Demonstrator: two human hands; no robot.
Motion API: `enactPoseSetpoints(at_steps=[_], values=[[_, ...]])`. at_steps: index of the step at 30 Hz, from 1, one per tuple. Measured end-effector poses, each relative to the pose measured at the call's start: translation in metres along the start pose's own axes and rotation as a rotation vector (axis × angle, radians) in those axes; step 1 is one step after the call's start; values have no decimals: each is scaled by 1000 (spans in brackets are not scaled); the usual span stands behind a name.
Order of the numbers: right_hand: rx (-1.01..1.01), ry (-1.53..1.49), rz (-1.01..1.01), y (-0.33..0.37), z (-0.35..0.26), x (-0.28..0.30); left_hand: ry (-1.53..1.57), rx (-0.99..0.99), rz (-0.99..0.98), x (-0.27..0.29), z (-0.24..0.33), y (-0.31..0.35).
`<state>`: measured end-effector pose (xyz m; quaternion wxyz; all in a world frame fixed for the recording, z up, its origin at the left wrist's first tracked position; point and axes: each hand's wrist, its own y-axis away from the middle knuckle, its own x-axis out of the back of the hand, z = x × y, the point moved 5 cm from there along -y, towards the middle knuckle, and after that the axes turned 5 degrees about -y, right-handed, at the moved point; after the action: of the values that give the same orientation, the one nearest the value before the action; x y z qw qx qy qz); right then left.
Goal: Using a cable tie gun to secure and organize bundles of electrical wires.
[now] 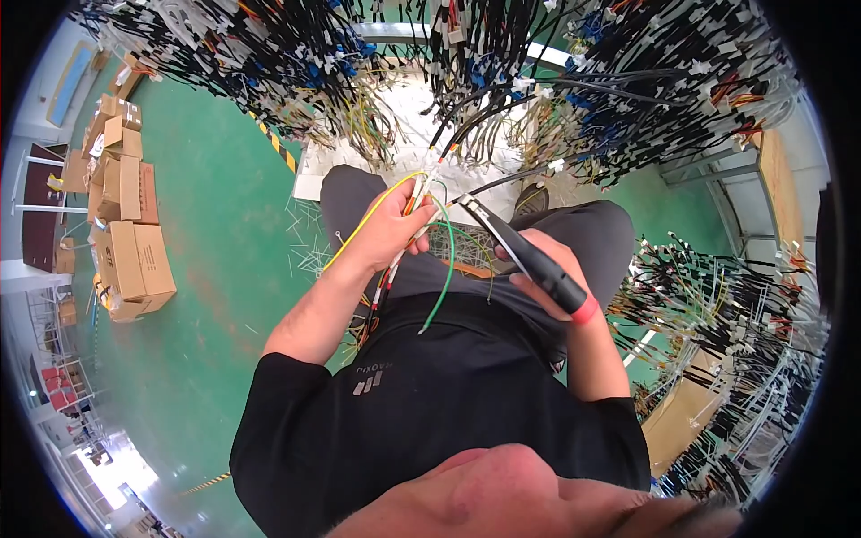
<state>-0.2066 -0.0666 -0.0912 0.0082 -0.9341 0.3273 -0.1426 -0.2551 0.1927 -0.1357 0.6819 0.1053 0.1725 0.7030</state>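
Note:
My left hand (401, 219) is closed around a bundle of wires (423, 190), with red, orange, white and black strands showing. A yellow wire (377, 203) runs along the back of that hand, and a green wire (451, 269) curves down in front of my shirt. In my right hand (543, 260) is a black cable tie gun (538, 264) with a metal nose and a red end. Its nose (471, 206) points at the bundle, close to my left fingers; whether it touches is too small to tell. Fingers of my right hand are partly hidden behind the tool.
Dense wire harnesses hang from a metal frame (395, 33) ahead, above a white board (309, 184). More harnesses (682, 296) lie at my right by a cardboard sheet (686, 412). Cardboard boxes (134, 260) stand at left on the green floor (202, 224). White scraps (309, 247) litter the floor near my legs.

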Motion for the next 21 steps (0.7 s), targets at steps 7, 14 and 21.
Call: enactPoseSetpoints(at_steps=[7, 14, 21], values=[[169, 574, 144, -10, -14, -26, 152, -73, -17, -16, -2, 2], [246, 366, 299, -6, -5, -5, -20, -157, 0, -13, -7, 0], [-21, 243, 204, -19, -10, 30, -55, -70, 151, -11, 2, 7]])
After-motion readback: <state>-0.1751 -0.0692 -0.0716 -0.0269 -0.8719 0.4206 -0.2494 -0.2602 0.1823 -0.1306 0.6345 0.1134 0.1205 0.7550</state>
